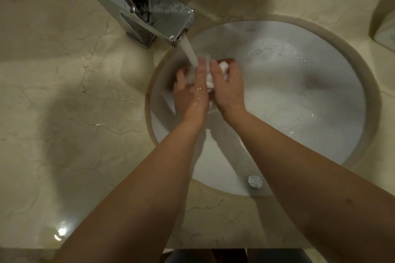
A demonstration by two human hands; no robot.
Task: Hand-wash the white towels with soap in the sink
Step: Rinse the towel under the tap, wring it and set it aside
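Observation:
A bunched white towel (210,80) is squeezed between both my hands over the left part of the white sink (310,96). My left hand (190,94) holds its left side, fingers wrapped around it. My right hand (227,87) grips the right side, fingers curled over the top. Water streams from the chrome faucet (147,10) onto the towel and my left fingers. Most of the towel is hidden by my hands. No soap bar shows.
Beige marble counter (70,102) surrounds the round basin and is wet near the front left. An overflow cap (255,181) sits on the basin's near wall. A pale object (384,34) lies at the counter's far right edge. Foamy water covers the basin floor.

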